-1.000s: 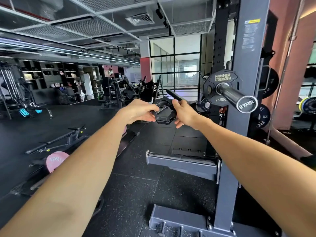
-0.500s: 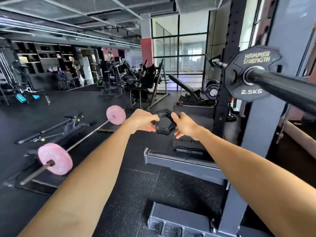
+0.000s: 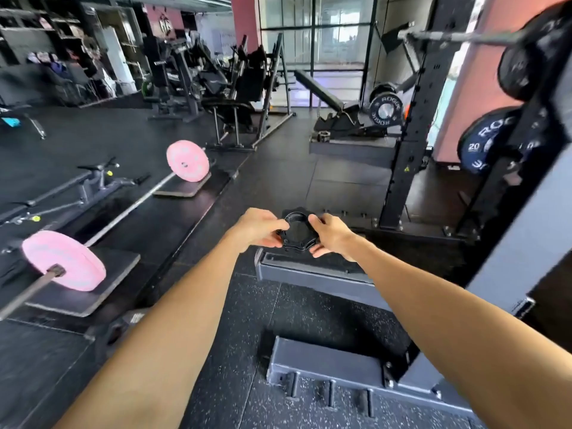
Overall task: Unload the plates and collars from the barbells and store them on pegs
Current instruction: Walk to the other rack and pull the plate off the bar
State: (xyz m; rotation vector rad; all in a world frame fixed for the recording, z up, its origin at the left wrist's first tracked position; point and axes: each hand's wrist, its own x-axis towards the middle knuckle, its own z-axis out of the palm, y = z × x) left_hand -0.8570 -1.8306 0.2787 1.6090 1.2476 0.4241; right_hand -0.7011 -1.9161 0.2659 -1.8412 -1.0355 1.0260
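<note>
Since the earlier frame the view has dropped and swung left: the racked bar with its small black plate, then close at the upper right, now shows only as a blur at the top right corner, and the pink-plated barbell lies fuller in view on the left.

Both arms reach forward to the middle of the scene. The left hand (image 3: 260, 228) and the right hand (image 3: 331, 235) hold a black collar (image 3: 297, 233) between them, fingers curled round its left and right edges, thumbs on its near rim. The collar is held in the air above the grey base beam of the rack (image 3: 309, 274), its round opening facing up toward the camera.

On the left, a barbell (image 3: 130, 209) rests on the floor with one pink plate (image 3: 63, 260) near and another pink plate (image 3: 186, 161) farther off, each sitting on a dark mat. At the right, the grey rack upright (image 3: 523, 246) rises out of view; behind it a blue plate marked 20 (image 3: 486, 140) hangs on a peg, with a blurred black plate (image 3: 523, 66) above it. Farther back, a small black plate marked ROGUE (image 3: 386, 111) sits beside a dark upright (image 3: 411, 125). Benches and machines stand on the far side of the black rubber floor (image 3: 223, 305).
</note>
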